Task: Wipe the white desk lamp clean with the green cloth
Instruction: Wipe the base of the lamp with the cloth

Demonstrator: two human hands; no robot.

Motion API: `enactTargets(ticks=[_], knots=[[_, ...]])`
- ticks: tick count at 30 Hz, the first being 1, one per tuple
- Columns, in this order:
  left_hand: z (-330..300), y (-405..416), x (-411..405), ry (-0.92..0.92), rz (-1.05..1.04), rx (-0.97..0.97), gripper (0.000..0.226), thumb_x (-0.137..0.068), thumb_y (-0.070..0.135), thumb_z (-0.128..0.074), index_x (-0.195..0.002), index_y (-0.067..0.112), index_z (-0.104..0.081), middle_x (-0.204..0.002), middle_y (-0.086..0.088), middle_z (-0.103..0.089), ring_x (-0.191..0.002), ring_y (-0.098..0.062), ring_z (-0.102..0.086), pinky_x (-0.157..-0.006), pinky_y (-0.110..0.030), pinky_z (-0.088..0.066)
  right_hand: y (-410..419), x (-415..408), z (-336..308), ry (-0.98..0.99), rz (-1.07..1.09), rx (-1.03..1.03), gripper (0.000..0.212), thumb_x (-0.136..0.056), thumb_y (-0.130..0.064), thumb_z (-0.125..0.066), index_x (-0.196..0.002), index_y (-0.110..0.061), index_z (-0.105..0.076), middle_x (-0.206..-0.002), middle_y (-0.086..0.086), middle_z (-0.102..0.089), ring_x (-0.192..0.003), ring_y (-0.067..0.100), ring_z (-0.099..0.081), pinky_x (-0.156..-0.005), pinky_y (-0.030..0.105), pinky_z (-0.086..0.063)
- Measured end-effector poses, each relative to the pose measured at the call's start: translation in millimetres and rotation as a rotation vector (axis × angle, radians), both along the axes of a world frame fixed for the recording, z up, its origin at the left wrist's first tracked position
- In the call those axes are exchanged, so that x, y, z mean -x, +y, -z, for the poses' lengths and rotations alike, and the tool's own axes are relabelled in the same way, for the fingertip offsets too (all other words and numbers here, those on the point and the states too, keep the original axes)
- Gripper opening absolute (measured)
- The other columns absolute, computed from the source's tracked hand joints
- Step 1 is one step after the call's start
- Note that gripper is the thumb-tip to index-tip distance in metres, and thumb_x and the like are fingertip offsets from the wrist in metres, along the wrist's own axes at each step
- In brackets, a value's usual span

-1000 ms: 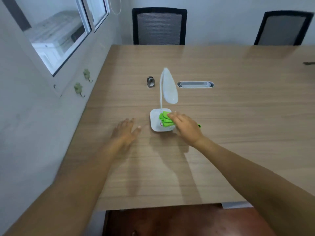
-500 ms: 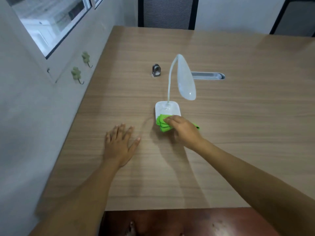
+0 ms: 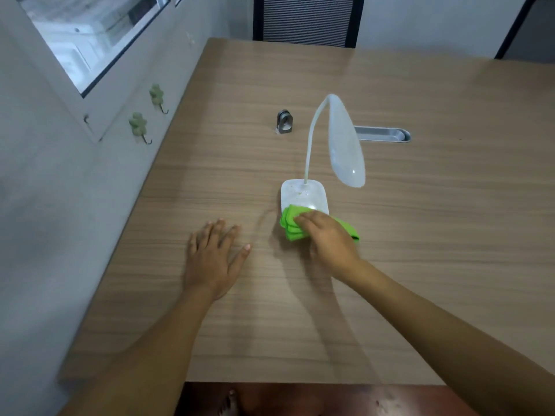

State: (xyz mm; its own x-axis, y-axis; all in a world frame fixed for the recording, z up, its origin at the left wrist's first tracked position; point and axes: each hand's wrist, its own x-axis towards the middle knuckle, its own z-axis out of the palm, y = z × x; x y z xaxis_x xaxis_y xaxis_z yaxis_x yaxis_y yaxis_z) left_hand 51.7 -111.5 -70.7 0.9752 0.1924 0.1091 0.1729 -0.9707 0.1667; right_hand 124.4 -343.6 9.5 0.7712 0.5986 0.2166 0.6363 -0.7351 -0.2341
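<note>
A white desk lamp [image 3: 344, 145] stands on the wooden table [image 3: 420, 235], its thin neck arching over to a long oval head. Its flat square base [image 3: 301, 195] lies just beyond my hands. My right hand [image 3: 326, 240] presses a folded green cloth [image 3: 289, 225] onto the near edge of that base; the cloth hangs partly off onto the table. My left hand [image 3: 214, 256] rests flat on the table to the left of the lamp, fingers spread, holding nothing.
A small grey metal clip [image 3: 284, 121] sits behind the lamp on the left. A silver cable slot [image 3: 383, 135] is set into the table behind the lamp head. The wall with two green hooks [image 3: 138, 124] runs along the left edge. A chair [image 3: 306, 19] stands at the far side.
My right hand has drawn the green cloth from the middle of the lamp base toward its near edge. The view has tilted down and shifted; my left hand stays flat on the table.
</note>
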Motion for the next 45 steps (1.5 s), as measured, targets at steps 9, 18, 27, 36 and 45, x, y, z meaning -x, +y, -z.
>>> enactTargets(ticks=[9,18,27,36,45], knots=[[0,0,0,-0.029,-0.006,0.013,0.062,-0.087,0.062,-0.023,-0.137,0.033,-0.046,-0.149,-0.005,-0.043,-0.140,-0.026,-0.034,-0.114,-0.049,-0.021,27,-37,-1,0.028,0.177,0.075,0.040,-0.073,0.007,-0.053,-0.111,0.004,-0.065,-0.110,0.024,-0.068,-0.099,0.042,-0.066,-0.082,0.045,-0.056],[-1,-2,1,0.002,-0.021,0.020,0.064,-0.084,0.066,-0.030,-0.140,0.038,-0.039,-0.153,-0.002,-0.037,-0.143,-0.024,-0.028,-0.116,-0.047,-0.017,47,-2,-1,-0.139,0.038,0.107,0.050,-0.070,-0.010,-0.031,-0.097,-0.002,-0.072,-0.100,0.016,-0.075,-0.094,0.039,-0.070,-0.075,0.044,-0.059],[1,-1,1,-0.042,-0.020,0.018,0.061,-0.083,0.063,-0.035,-0.137,0.036,-0.045,-0.149,-0.004,-0.043,-0.139,-0.026,-0.035,-0.114,-0.047,-0.020,75,-20,13,-0.019,0.166,0.311,0.045,-0.066,-0.012,-0.032,-0.077,-0.007,-0.075,-0.076,0.013,-0.076,-0.072,0.031,-0.073,-0.062,0.031,-0.060],[3,-1,1,-0.030,-0.015,0.010,0.062,-0.085,0.065,-0.031,-0.139,0.036,-0.042,-0.151,-0.003,-0.041,-0.141,-0.025,-0.032,-0.115,-0.046,-0.017,92,-41,-8,-0.005,0.290,0.249,0.033,-0.075,0.006,-0.045,-0.100,0.010,-0.066,-0.095,0.030,-0.069,-0.094,0.043,-0.067,-0.079,0.043,-0.056],[3,0,1,-0.011,0.001,0.000,0.062,-0.085,0.065,-0.032,-0.139,0.035,-0.043,-0.150,-0.005,-0.042,-0.140,-0.028,-0.034,-0.114,-0.045,-0.014,109,-19,-25,0.071,0.243,0.253,0.046,-0.090,0.007,-0.039,-0.135,0.002,-0.034,-0.126,0.020,-0.054,-0.115,0.035,-0.052,-0.084,0.042,-0.048]])
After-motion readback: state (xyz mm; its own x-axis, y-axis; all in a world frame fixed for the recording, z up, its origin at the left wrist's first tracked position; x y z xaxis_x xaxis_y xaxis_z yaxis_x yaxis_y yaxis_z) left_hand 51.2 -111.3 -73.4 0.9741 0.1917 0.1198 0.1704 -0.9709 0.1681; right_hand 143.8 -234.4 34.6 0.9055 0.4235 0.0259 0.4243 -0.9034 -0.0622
